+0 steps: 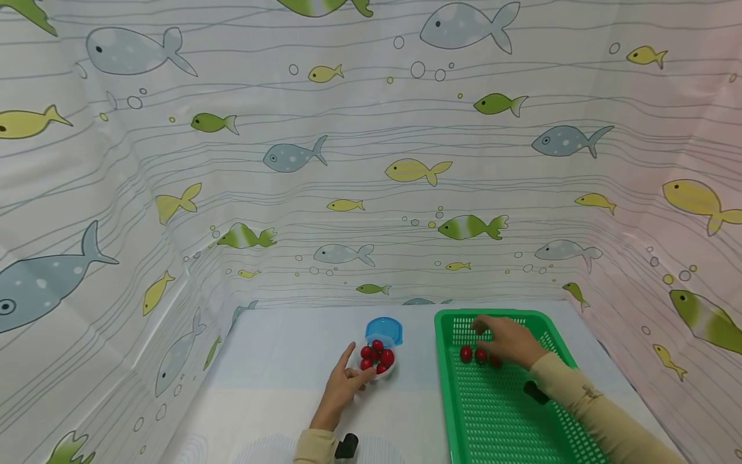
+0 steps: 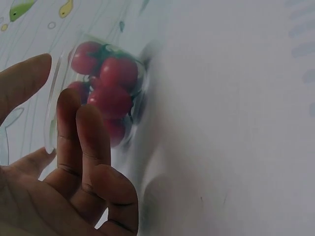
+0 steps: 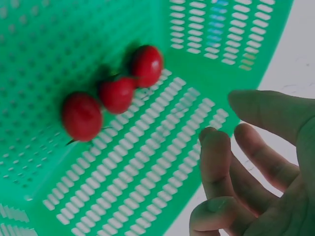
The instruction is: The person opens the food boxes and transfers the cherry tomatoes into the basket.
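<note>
A small clear container (image 2: 50, 123) filled with several red cherry tomatoes (image 1: 377, 355) stands on the table. My left hand (image 1: 341, 388) is at its near left side, index finger stretched out and thumb by the rim. In the left wrist view its other fingers (image 2: 93, 142) bend loosely before the container. Over the far end of the green basket (image 1: 498, 412) hovers my right hand (image 1: 511, 341), fingers loosely bent and holding nothing. Below it, three cherry tomatoes (image 3: 82, 116) lie in a row on the basket floor, by the far wall.
A blue lid (image 1: 384, 330) lies just behind the container. White cloth covers the table (image 1: 278, 361). Fish-patterned sheeting (image 1: 371, 193) closes off the back and both sides. The basket's raised rim (image 1: 443, 386) runs between the container and the right hand.
</note>
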A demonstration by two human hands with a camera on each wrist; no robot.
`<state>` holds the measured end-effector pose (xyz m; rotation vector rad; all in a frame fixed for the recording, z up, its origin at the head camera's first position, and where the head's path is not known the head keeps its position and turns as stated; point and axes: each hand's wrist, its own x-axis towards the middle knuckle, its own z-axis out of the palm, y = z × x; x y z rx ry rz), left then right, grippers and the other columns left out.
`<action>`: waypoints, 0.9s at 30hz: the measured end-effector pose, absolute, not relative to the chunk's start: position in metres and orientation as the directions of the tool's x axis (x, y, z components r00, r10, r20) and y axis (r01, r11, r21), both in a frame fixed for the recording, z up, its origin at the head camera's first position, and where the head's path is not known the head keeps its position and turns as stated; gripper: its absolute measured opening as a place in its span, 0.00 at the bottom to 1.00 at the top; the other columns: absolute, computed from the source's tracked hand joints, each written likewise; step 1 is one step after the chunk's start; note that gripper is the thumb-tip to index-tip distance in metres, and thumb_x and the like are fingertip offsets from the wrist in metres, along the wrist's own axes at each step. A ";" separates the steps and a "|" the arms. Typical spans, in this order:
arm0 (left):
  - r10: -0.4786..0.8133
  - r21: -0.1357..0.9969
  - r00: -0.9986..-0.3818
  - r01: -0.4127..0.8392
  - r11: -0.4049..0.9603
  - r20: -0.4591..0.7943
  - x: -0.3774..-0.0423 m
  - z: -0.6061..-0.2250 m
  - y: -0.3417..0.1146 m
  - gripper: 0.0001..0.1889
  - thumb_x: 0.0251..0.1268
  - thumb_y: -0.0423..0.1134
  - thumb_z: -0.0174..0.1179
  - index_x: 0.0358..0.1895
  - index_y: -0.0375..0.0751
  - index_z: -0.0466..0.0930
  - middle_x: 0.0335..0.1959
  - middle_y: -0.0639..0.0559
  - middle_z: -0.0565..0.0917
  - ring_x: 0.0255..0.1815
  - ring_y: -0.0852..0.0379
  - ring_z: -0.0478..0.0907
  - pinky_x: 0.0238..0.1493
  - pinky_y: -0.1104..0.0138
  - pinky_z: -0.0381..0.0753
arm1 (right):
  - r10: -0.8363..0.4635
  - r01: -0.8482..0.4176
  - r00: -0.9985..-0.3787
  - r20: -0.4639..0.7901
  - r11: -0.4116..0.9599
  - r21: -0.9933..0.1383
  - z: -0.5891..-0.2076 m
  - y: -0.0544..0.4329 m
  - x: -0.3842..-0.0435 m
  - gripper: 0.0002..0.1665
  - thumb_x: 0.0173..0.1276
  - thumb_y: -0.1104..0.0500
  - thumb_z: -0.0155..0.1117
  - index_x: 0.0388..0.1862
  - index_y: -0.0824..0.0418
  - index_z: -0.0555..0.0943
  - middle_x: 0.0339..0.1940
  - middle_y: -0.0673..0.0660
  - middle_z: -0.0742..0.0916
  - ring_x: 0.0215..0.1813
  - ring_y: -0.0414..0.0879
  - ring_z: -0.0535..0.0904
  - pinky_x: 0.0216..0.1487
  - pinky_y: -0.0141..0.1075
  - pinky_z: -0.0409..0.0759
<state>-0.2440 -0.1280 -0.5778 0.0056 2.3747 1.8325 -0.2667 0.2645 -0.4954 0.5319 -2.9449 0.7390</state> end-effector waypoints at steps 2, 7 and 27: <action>0.093 0.963 -0.990 -0.079 0.256 -0.106 -0.244 -0.577 -0.128 0.47 0.64 0.48 0.70 0.81 0.44 0.53 0.26 0.49 0.80 0.31 0.54 0.79 0.30 0.63 0.72 | -0.319 -0.356 -0.935 0.157 0.822 -0.446 -0.491 0.257 -0.266 0.19 0.66 0.57 0.73 0.54 0.59 0.82 0.47 0.53 0.88 0.50 0.52 0.84 0.49 0.53 0.81; 0.103 0.966 -0.990 -0.069 0.251 -0.097 -0.247 -0.578 -0.127 0.47 0.63 0.46 0.71 0.81 0.43 0.53 0.23 0.51 0.77 0.30 0.54 0.78 0.30 0.63 0.72 | -0.344 -0.398 -0.917 0.200 0.800 -0.449 -0.482 0.239 -0.265 0.19 0.69 0.56 0.71 0.57 0.57 0.81 0.49 0.53 0.88 0.47 0.50 0.85 0.44 0.48 0.81; 0.122 0.948 -0.989 -0.037 0.316 -0.079 -0.248 -0.571 -0.126 0.50 0.61 0.49 0.73 0.82 0.46 0.52 0.21 0.51 0.77 0.26 0.56 0.75 0.28 0.64 0.70 | -0.461 -0.501 -0.862 0.209 0.713 -0.490 -0.471 0.163 -0.275 0.19 0.68 0.55 0.71 0.57 0.51 0.80 0.46 0.50 0.89 0.40 0.45 0.84 0.35 0.38 0.79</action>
